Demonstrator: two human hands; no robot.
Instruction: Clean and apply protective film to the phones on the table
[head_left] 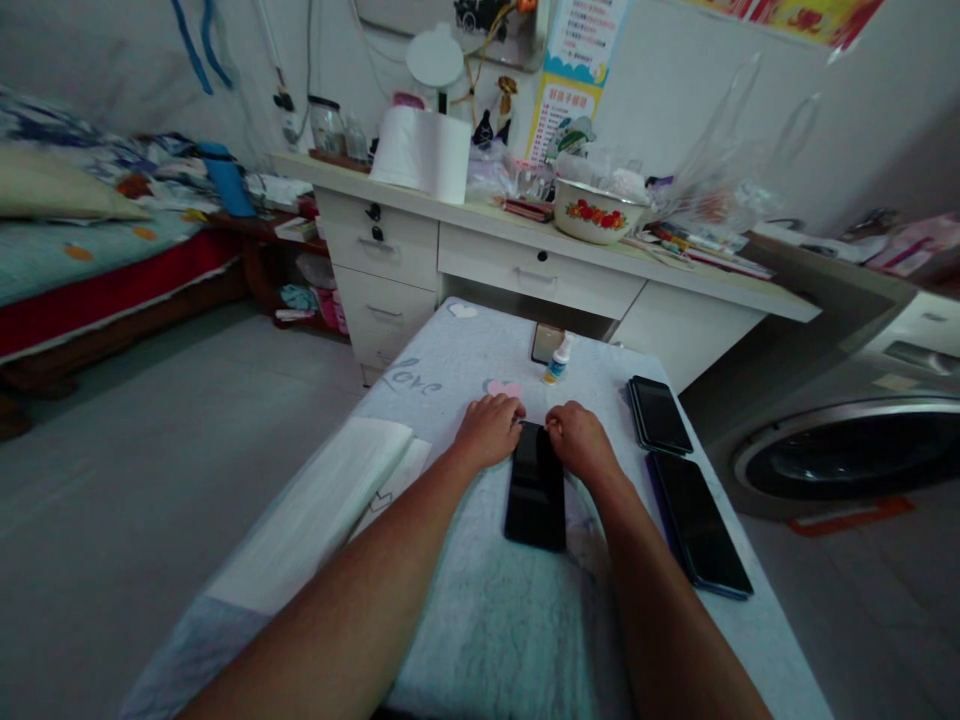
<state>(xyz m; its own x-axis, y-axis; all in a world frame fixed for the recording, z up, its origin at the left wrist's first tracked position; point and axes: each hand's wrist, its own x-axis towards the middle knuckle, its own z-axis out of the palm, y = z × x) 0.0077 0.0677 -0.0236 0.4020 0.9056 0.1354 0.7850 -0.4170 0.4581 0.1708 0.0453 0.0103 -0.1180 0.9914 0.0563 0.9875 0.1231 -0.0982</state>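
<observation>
A black phone (535,492) lies face up in the middle of a small table covered with a pale blue cloth (480,610). My left hand (488,430) rests curled at the phone's far left corner, fingers pinched on its top edge. Curled the same way, my right hand (579,438) pinches at the far right corner. What the fingertips grip on that edge is too small to make out. Beyond the hands stand a small dropper bottle (557,362) and a small box (546,342).
Two more dark phones (658,414) (698,522) lie along the table's right side. Folded white paper (315,520) lies at the left. A cluttered white desk (525,250) stands behind, a washing machine (847,450) at right, a bed (90,250) at left.
</observation>
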